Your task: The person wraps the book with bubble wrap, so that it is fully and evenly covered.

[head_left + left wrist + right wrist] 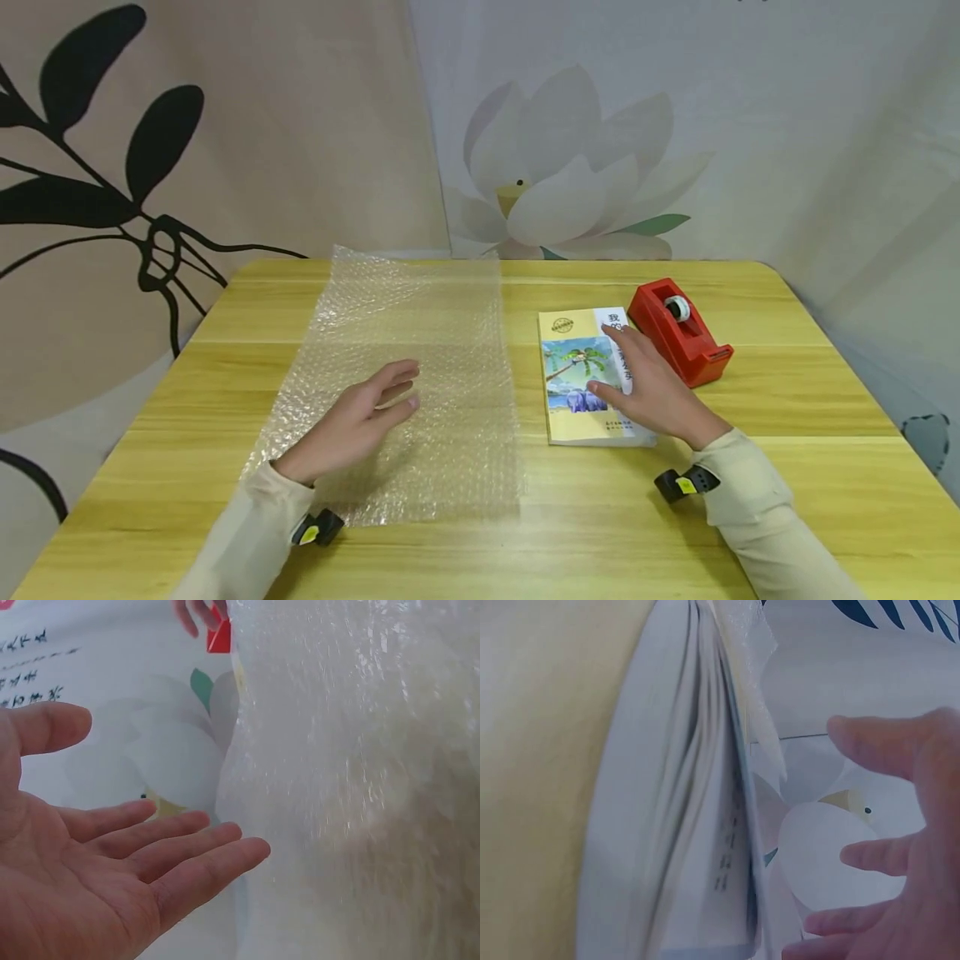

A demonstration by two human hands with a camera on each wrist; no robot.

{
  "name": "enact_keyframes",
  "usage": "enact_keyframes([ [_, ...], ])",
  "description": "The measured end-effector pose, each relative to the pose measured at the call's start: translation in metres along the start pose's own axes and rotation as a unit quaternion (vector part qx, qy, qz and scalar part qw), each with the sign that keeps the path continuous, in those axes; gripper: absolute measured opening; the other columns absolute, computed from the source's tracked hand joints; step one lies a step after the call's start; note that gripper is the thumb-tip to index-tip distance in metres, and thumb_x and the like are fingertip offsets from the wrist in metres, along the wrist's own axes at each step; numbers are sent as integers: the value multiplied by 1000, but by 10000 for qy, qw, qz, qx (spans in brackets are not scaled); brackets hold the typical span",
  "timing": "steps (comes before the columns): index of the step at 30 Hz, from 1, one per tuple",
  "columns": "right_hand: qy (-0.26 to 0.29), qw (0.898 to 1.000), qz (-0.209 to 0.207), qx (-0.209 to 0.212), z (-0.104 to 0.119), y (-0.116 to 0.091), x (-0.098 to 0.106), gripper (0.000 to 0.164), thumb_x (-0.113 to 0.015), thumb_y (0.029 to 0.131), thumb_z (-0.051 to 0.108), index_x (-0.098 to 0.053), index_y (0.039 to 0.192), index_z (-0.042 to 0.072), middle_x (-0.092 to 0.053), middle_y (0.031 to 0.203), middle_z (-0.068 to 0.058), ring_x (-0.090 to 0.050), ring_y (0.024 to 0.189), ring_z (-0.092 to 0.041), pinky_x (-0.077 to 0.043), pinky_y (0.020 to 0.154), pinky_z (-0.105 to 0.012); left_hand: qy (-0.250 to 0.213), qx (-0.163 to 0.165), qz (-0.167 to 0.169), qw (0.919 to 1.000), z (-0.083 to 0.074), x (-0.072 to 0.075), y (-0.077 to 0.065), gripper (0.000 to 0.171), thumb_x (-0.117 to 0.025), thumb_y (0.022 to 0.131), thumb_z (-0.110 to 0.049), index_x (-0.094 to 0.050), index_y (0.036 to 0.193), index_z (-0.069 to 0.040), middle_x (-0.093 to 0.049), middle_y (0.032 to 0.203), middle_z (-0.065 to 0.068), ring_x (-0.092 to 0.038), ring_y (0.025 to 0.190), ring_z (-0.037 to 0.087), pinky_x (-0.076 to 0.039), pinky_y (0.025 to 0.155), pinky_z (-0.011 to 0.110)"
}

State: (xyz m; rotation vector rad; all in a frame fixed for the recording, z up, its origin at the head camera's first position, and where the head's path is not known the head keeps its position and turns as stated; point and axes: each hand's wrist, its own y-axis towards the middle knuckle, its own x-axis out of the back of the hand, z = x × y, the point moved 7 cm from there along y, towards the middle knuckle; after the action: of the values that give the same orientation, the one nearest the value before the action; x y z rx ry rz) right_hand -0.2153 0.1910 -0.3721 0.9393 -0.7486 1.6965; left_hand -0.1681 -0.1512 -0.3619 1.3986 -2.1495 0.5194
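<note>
A yellow wood-grain tabletop (795, 375) is backed by pale printed fabric (795, 125). A black leafy branch (165, 142) is shown at the fabric's left, a white lotus (562, 192) with a green leaf (656, 224) near its middle; black characters (30, 677) are seen in the left wrist view.

Surface (592, 525): yellowish wood-grain top, horiz. plank lines, R far corner rounded. On it, L to R: (1) clear bubble-wrap sheet (450, 417), approx. rect., spread flat L of ctr., far end reaching surface's far edge; (2) paperback book (570, 375), R of ctr., lying flat, front cover up, yellow/white w/ palm-tree pic., apart from sheet; (3) red tape dispenser (686, 346) w/ tape roll (675, 308), set at angle just beside bk's far R corner.
</note>
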Motion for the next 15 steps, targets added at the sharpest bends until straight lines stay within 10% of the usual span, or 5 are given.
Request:
enact_keyframes([
  [15,-32,9995,34,320,13,14,-2,84,-68,93,38,-24,159,7,-24,164,-25,-21,151,-47,-27,116,-71,237,175,-347,9990,12,31,-37,51,-52,105,-25,-39,150,-4,-45,153,25,-49,137,46,-50,104,57],
])
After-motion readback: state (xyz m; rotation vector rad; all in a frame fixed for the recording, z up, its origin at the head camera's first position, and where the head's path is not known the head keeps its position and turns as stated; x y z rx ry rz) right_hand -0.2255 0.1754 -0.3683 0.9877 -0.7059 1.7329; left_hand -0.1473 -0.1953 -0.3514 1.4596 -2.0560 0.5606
